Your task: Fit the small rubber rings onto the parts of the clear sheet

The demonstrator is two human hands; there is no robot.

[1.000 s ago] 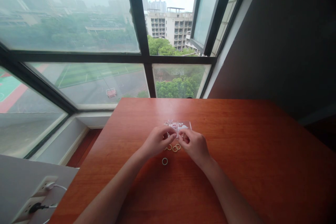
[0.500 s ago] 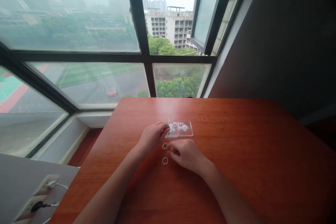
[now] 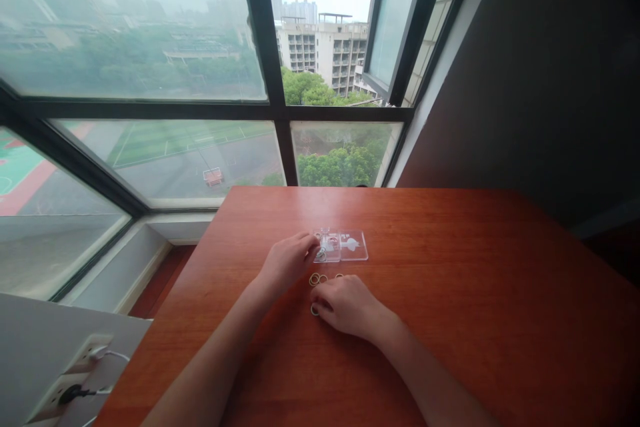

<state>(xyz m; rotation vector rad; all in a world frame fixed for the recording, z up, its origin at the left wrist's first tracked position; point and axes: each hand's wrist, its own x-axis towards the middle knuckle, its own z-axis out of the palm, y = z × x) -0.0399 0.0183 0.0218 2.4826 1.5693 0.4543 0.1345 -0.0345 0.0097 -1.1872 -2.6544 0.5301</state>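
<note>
A clear plastic box [image 3: 331,259] lies on the table with its transparent lid [image 3: 361,247] folded out to the right, a white print on it. Small rings [image 3: 321,255] show inside the box. My left hand [image 3: 293,257] is closed, with fingertips pinched on the box's left edge, partly covering it. On the table in front of the box lie pale yellow-green rings [image 3: 314,279], one more ring [image 3: 340,275] peeking out behind my right hand. My right hand [image 3: 345,302] rests low on the table, thumb and forefinger closed at a greenish ring [image 3: 314,310], partly hidden by the thumb.
The reddish-brown wooden table [image 3: 465,267] spreads to both sides. Behind it stand dark-framed windows [image 3: 280,110], with a dark wall [image 3: 525,93] on the right. Wall sockets with plugs [image 3: 75,392] are at the lower left.
My right hand has moved toward me and slightly left, from the upper rings to the lower ring. A ring it covered now lies in view. My left hand stays at the box.
</note>
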